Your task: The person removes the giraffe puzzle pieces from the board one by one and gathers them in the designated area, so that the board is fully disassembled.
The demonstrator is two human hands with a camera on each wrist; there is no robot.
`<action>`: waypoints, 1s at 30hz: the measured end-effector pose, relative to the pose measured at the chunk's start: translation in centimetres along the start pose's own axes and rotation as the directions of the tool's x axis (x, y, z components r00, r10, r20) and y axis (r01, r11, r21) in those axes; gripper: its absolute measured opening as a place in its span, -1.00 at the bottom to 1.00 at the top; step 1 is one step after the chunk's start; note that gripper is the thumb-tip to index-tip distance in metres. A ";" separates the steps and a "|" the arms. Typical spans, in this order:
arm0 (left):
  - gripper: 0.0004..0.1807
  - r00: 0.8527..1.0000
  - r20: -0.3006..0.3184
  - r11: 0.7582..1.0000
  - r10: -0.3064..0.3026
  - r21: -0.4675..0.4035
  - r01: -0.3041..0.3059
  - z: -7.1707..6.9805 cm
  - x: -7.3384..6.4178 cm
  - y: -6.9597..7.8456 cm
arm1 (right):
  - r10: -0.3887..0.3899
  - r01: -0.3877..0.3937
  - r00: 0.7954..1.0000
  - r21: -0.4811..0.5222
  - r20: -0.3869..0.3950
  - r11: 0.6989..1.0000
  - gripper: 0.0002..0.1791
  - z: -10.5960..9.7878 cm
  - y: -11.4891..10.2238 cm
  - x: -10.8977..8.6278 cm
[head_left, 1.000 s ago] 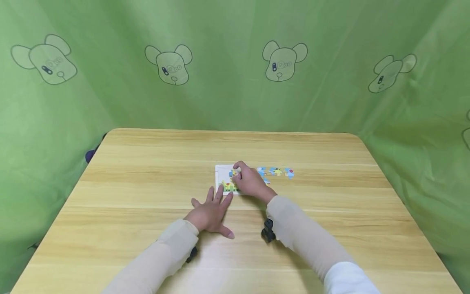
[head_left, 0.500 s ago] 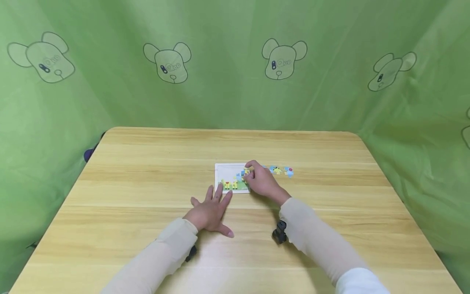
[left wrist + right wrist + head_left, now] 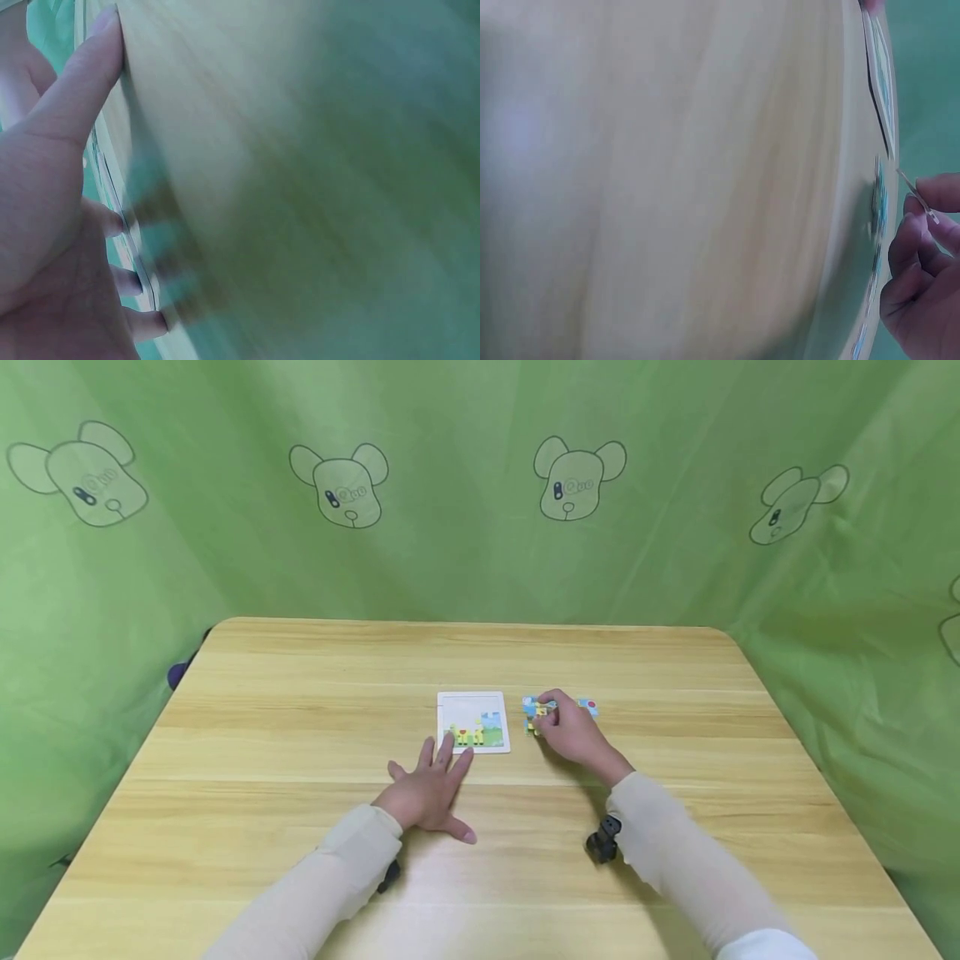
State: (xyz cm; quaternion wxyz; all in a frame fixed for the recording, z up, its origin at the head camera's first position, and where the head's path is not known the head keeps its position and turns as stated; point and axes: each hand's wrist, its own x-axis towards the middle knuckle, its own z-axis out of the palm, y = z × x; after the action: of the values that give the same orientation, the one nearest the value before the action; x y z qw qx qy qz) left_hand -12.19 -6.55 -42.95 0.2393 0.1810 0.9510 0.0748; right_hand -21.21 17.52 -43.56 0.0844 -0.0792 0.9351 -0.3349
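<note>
A white puzzle tray (image 3: 465,704) lies on the table, with joined pieces (image 3: 489,733) along its lower part showing yellow animals on green and some blue at the right. My left hand (image 3: 427,793) is spread flat, its fingertips at the tray's near left edge; the left wrist view shows the fingers straight. To the right of the tray, my right hand (image 3: 576,733) pinches a puzzle piece (image 3: 916,196) between thumb and finger, above the table. Loose puzzle pieces (image 3: 588,705) lie under and around that hand, partly hidden by it.
The wooden table (image 3: 300,710) reaches out on all sides of the tray. Behind and beside it hangs a green curtain (image 3: 465,543) with mouse-head drawings. A dark purple object (image 3: 176,674) shows past the table's left edge.
My right hand has moved right, from over the tray to over the loose pieces, carrying the pinched puzzle piece. The tray's joined pieces are now uncovered. My left hand has stayed in place.
</note>
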 end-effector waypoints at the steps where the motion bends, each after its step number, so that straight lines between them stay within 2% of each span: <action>1: 0.36 1.000 -0.001 1.000 0.000 0.001 0.000 0.0 0.0 0.0 | 0.004 -0.004 1.000 0.001 0.001 1.000 -0.58 -0.2 0.2 -0.1; 12: 0.35 1.000 0.004 1.000 0.004 -0.010 -0.004 -0.2 -0.1 0.0 | 0.025 -0.025 1.000 -0.032 0.009 0.999 -0.56 -1.2 2.3 -0.8; 19: 0.35 1.000 0.027 1.000 0.001 -0.017 0.000 0.0 -0.2 0.0 | 0.071 -0.069 0.997 -0.038 0.039 0.997 -0.56 -1.6 3.3 -1.0; 30: 0.37 1.000 0.007 1.000 0.004 -0.013 -0.004 0.1 0.0 -0.2 | 0.102 -0.097 0.994 -0.107 0.041 0.990 -0.58 -2.3 3.8 -0.7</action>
State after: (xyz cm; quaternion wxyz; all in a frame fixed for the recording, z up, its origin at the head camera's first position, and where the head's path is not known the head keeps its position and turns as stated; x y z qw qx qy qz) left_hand -12.23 -6.69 -43.09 0.2437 0.1817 0.9493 0.0805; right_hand -21.32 21.99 -44.23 0.1182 -0.0443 0.9520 -0.2790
